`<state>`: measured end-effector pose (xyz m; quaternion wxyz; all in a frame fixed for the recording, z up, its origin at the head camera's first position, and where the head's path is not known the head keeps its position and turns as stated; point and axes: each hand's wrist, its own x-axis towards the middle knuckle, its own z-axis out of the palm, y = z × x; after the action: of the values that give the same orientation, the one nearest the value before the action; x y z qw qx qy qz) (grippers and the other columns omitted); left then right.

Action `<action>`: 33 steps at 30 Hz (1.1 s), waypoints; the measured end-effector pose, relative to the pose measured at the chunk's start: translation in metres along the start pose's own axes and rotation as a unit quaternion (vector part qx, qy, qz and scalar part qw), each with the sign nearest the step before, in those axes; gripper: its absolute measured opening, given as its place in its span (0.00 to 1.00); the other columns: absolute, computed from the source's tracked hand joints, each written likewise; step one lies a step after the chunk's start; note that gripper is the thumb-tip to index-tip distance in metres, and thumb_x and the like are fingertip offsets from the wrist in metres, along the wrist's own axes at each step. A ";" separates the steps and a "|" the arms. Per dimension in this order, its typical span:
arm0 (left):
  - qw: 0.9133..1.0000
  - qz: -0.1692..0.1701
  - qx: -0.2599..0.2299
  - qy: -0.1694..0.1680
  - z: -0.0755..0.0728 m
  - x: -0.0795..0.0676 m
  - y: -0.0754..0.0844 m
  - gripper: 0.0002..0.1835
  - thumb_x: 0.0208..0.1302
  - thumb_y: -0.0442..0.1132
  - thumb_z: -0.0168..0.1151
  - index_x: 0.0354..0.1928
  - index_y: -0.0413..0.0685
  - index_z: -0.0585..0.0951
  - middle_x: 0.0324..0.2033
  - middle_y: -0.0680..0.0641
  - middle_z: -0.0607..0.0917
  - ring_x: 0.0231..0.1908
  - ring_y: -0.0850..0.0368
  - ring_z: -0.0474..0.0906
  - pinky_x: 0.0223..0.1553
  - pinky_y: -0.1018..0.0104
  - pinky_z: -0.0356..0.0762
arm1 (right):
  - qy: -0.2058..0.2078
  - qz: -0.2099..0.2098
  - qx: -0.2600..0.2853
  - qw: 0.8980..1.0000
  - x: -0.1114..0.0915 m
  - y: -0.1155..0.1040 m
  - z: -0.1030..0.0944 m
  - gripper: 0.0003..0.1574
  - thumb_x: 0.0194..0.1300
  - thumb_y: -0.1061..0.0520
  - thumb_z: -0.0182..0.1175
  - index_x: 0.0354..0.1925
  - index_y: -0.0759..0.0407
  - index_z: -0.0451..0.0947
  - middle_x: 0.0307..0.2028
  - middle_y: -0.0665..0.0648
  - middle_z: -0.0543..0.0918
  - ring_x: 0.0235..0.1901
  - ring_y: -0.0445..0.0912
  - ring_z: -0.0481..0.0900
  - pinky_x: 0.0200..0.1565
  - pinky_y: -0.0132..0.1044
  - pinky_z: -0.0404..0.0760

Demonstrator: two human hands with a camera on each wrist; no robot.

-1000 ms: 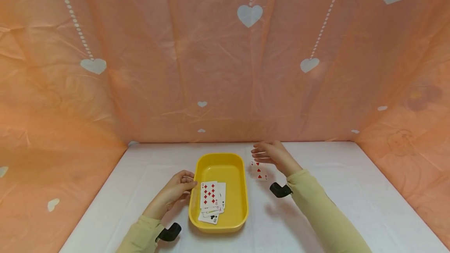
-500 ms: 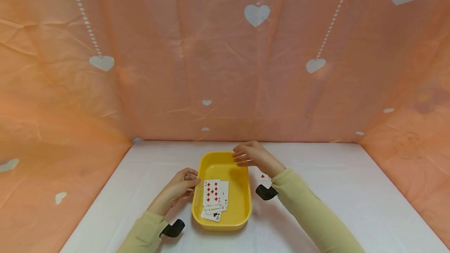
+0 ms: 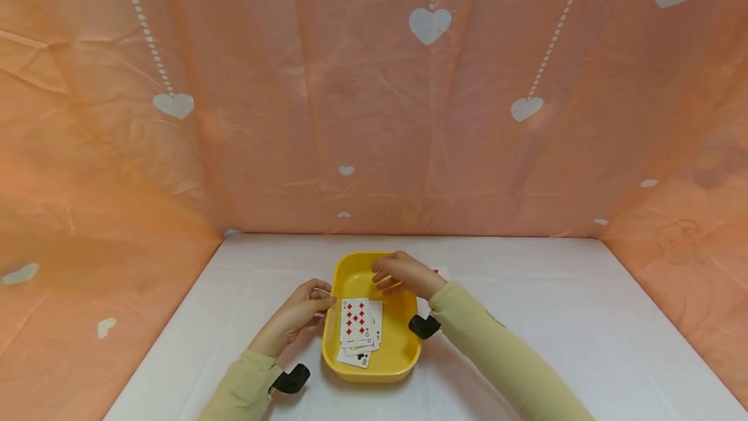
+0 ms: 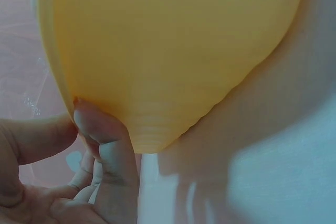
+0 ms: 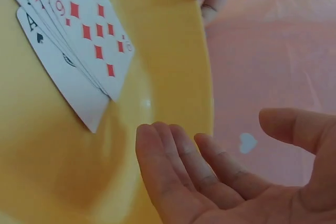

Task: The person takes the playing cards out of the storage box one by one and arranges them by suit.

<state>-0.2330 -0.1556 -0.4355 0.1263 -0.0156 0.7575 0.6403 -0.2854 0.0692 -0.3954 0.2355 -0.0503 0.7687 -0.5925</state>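
In the head view a yellow tray (image 3: 400,346) lies on the table. Loosely stacked playing cards (image 3: 353,355) sit in its left half, with the nine of diamonds (image 3: 355,319) face up on top. An ace of spades (image 5: 68,85) sticks out below it in the right wrist view. My left hand (image 3: 295,312) pinches the tray's left rim between thumb and fingers, as the left wrist view also shows. Over the tray's far right part hovers my right hand (image 3: 403,275), fingers loosely extended and holding nothing. A red-heart card (image 3: 442,271) lies right of the tray, mostly hidden by that hand.
A white cloth (image 3: 561,317) covers the table. Peach curtains (image 3: 374,115) with white hearts enclose the back and both sides. A black wrist camera (image 3: 424,326) hangs from the right sleeve near the tray's right rim, another (image 3: 292,379) from the left sleeve.
My right hand has moved left, from above the three of hearts to over the tray. The left hand stays at the rim. The whole scene has shifted slightly rightward in view.
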 end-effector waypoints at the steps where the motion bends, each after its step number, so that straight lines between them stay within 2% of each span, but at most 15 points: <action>1: 1.000 -0.001 -0.001 0.000 0.000 0.000 0.000 0.13 0.67 0.31 0.56 0.50 0.33 0.69 0.36 0.40 0.79 0.31 0.53 0.77 0.29 0.66 0.73 | -0.002 -0.001 0.000 1.000 0.001 0.001 0.002 0.24 0.65 0.54 0.56 0.51 0.74 0.72 0.44 0.70 0.80 0.45 0.62 0.80 0.45 0.49 0.79; 6: 1.000 0.000 -0.005 0.002 0.000 0.003 -0.001 0.14 0.66 0.30 0.57 0.50 0.33 0.69 0.34 0.41 0.79 0.28 0.55 0.77 0.27 0.67 0.73 | 0.004 0.003 0.000 1.000 0.004 0.007 0.008 0.24 0.65 0.55 0.57 0.51 0.73 0.70 0.43 0.69 0.80 0.42 0.61 0.81 0.44 0.49 0.80; 13: 1.000 -0.007 0.003 0.011 0.001 0.002 -0.001 0.13 0.66 0.32 0.58 0.50 0.35 0.70 0.32 0.43 0.79 0.25 0.56 0.75 0.25 0.66 0.72 | 0.019 0.022 -0.033 0.999 0.004 0.013 0.015 0.23 0.63 0.52 0.60 0.47 0.71 0.74 0.40 0.67 0.81 0.39 0.58 0.81 0.42 0.46 0.81; 21: 1.000 -0.009 0.009 0.013 0.001 0.001 -0.001 0.13 0.66 0.32 0.58 0.49 0.35 0.70 0.32 0.43 0.79 0.26 0.56 0.75 0.25 0.67 0.72 | -0.003 0.045 -0.045 0.998 0.003 0.012 0.019 0.27 0.63 0.49 0.59 0.48 0.72 0.74 0.41 0.68 0.80 0.39 0.58 0.81 0.41 0.46 0.81; 28: 1.000 -0.005 0.005 0.009 0.000 0.002 -0.002 0.12 0.66 0.31 0.58 0.48 0.35 0.70 0.32 0.43 0.79 0.25 0.56 0.74 0.24 0.67 0.71 | -0.050 0.058 -0.051 0.996 0.005 0.012 0.022 0.26 0.65 0.49 0.57 0.47 0.72 0.76 0.38 0.67 0.81 0.36 0.58 0.82 0.39 0.48 0.82; 33: 1.000 -0.005 -0.001 0.009 0.000 0.001 -0.002 0.12 0.66 0.31 0.58 0.48 0.35 0.70 0.32 0.43 0.79 0.27 0.55 0.76 0.26 0.67 0.72 | -0.074 0.077 -0.042 0.993 0.006 0.013 0.024 0.25 0.65 0.49 0.57 0.46 0.72 0.76 0.37 0.67 0.81 0.33 0.54 0.82 0.38 0.47 0.82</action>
<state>-0.2339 -0.1560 -0.4376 0.1225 -0.0253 0.7577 0.6405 -0.2775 0.0496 -0.4138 0.3340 -0.0444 0.7751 -0.5345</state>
